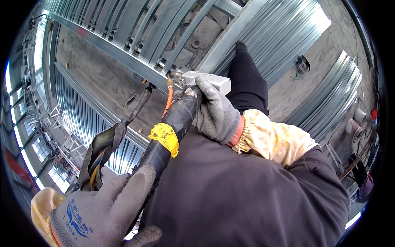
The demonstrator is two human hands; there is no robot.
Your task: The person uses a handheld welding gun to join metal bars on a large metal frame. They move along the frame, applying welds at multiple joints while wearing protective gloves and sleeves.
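Note:
Both my hands, in grey work gloves, hold a long black-taped tool that slants across in front of me. My left hand is wrapped round its lower end. Higher up, my right hand is closed round the tube just below a silver metal block. A yellow wrap circles the tube between my hands. Beside the tube runs an orange hose, joined to a brass fitting. The silver head is close to the edge of a galvanized steel frame; whether they touch I cannot tell.
A torn cable sleeve with coloured wires hangs left of the tool. Stacked metal profiles lie at left, at the upper right and at far right. A dark strap roll sits on the concrete floor. A person's purple clothing shows at the right rim.

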